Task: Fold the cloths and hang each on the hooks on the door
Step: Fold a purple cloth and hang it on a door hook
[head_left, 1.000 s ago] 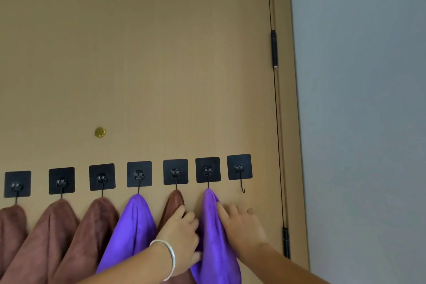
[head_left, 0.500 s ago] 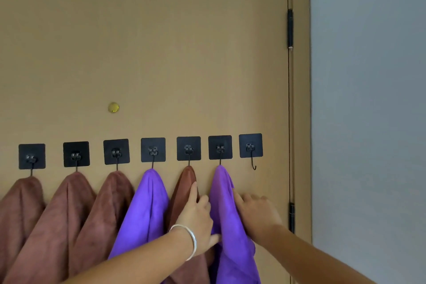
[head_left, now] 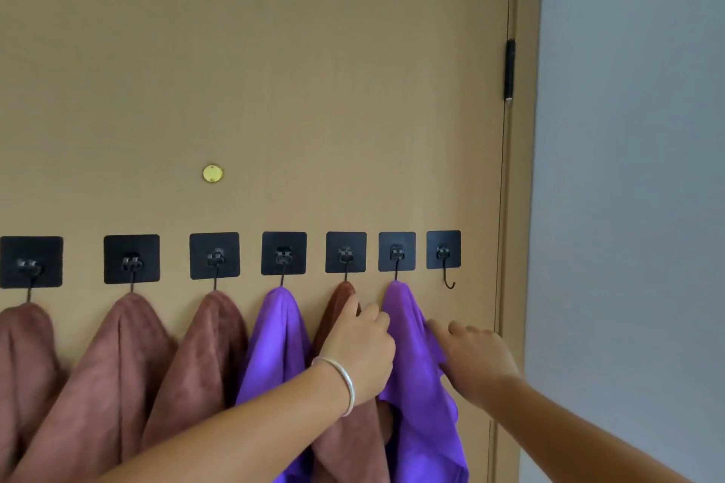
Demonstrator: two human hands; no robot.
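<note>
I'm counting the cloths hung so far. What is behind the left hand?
Behind the left hand hangs a brown cloth, its top at the fifth hook, beside the purple cloth that the right hand touches. The hand covers the brown cloth's middle.

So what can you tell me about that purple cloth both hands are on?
The purple cloth is thin, smooth-looking fabric, hanging in loose folds from the sixth hook, bunched to a peak at the top. The left hand touches its left edge, the right hand its right. A brown cloth hangs beside it.
</note>
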